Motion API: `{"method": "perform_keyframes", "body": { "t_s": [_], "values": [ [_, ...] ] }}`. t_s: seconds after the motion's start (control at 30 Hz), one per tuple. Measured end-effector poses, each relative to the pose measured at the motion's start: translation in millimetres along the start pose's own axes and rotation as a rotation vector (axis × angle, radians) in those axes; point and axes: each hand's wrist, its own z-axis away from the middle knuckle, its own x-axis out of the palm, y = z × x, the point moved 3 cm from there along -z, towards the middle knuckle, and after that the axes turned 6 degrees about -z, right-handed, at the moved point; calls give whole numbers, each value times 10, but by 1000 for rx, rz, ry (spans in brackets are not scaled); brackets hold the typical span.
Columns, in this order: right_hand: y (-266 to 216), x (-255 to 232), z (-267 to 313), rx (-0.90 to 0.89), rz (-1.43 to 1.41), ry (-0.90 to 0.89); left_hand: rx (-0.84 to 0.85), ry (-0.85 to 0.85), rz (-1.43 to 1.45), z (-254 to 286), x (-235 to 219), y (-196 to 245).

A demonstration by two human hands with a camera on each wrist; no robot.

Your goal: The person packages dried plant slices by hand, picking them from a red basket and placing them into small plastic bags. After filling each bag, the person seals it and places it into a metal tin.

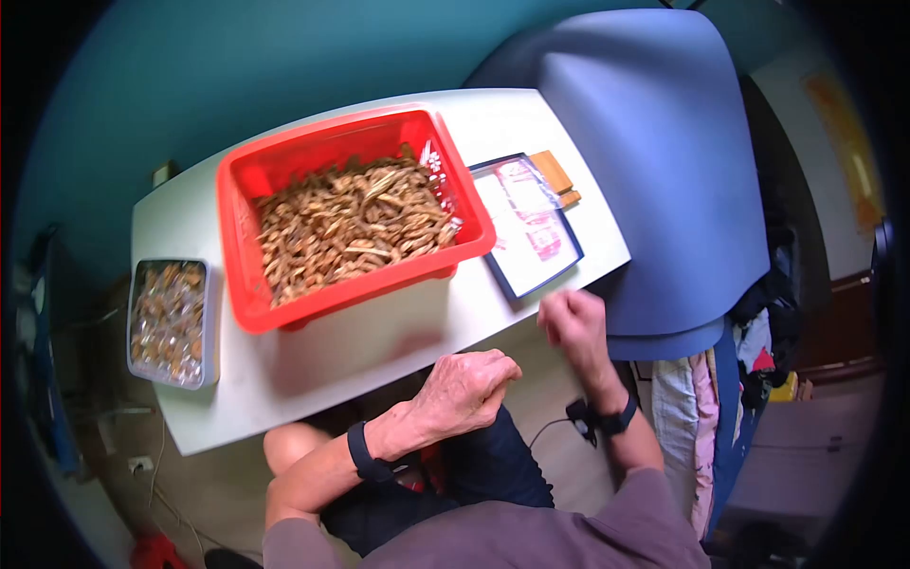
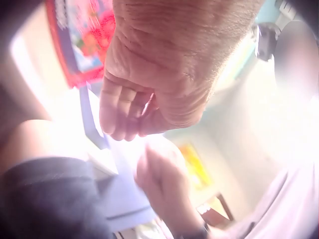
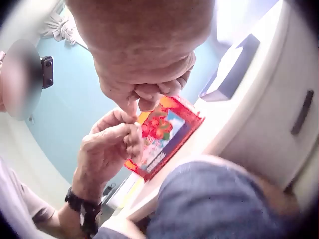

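Below the tabletop (image 1: 379, 351) edge, I pinch a red packet (image 3: 162, 137) in the left hand (image 1: 464, 384); right hand (image 1: 573, 322) curled, contents unclear: tear steadily.

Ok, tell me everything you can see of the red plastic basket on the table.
The red basket is a rectangular bin that looks like plastic, with a thick rolled rim and slotted side walls. It sits flat on the white table, turned at an angle to the table's edge. It is filled most of the way with a heap of small tan-brown dried pieces. A small clear container lies to one side and a dark-framed tray to the other. Neither hand touches it.
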Motion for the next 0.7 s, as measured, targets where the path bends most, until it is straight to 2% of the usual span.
{"method": "perform_keyframes", "body": {
  "t_s": [0.03, 0.1, 0.17, 0.27, 0.37, 0.4, 0.47, 0.7],
  "values": [
    [-5, -64, -245, 21, -33, 22, 54, -21, 15, -70, 4, -39],
    [25, -75, -682, -153, 3, 8, 81, -12, 18, -111, 24, -130],
    [-30, -6, -974, -367, 376, -74, 110, -48, -67, -49, 28, -221],
    [63, 170, -1278, -339, 683, -190, 68, -85, -83, 115, 49, -375],
    [217, 321, -1424, -387, 810, -261, 12, -130, -117, 188, 46, -411],
    [300, 347, -1466, -386, 803, -248, -3, -117, -102, 179, 53, -397],
    [452, 397, -1502, -506, 877, -222, -24, -109, -69, 158, 64, -377],
    [485, 437, -1516, -385, 827, -269, -37, -124, -98, 187, 142, -429]
  ]
}}
